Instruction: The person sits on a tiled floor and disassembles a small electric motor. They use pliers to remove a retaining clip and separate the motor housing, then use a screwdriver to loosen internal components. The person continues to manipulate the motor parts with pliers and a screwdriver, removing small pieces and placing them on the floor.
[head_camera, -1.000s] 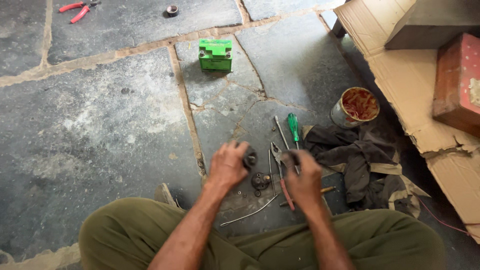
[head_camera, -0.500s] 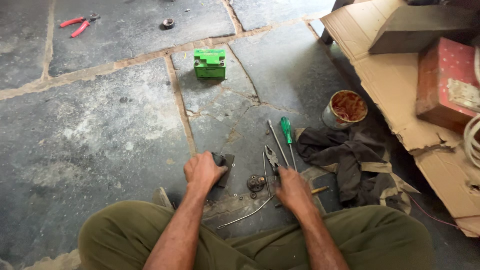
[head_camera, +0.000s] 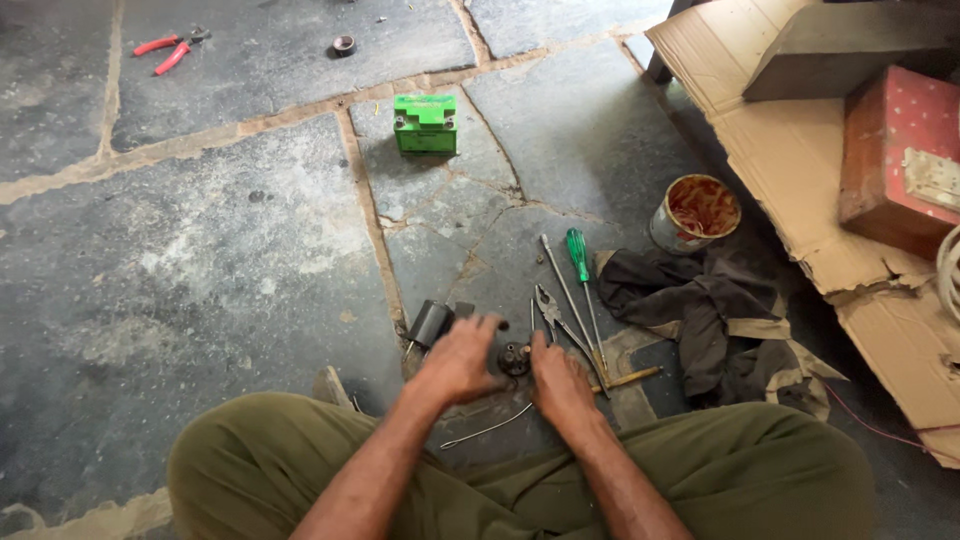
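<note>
I sit on a stone floor with my knees apart. My left hand (head_camera: 455, 360) and my right hand (head_camera: 560, 382) meet low in the middle. Their fingertips close from either side on a small dark round part (head_camera: 514, 358) that rests on the floor. A black cylindrical part (head_camera: 430, 322) lies free just left of my left hand's fingers. Grey pliers (head_camera: 548, 305), a long metal rod (head_camera: 558, 275) and a green-handled screwdriver (head_camera: 578, 255) lie just beyond my right hand. A bent wire (head_camera: 488, 430) lies under my wrists.
A dark crumpled cloth (head_camera: 700, 310) lies to the right, with a rusty tin can (head_camera: 695, 212) behind it. Flattened cardboard (head_camera: 780, 150) carries a red box (head_camera: 900, 160). Farther out are a green box-shaped battery (head_camera: 425, 122), red-handled pliers (head_camera: 165, 52) and a small ring (head_camera: 343, 44).
My left hand has let go of the black cylindrical part, which now lies on the floor, and moved right. Both hands have come together at the small round part.
</note>
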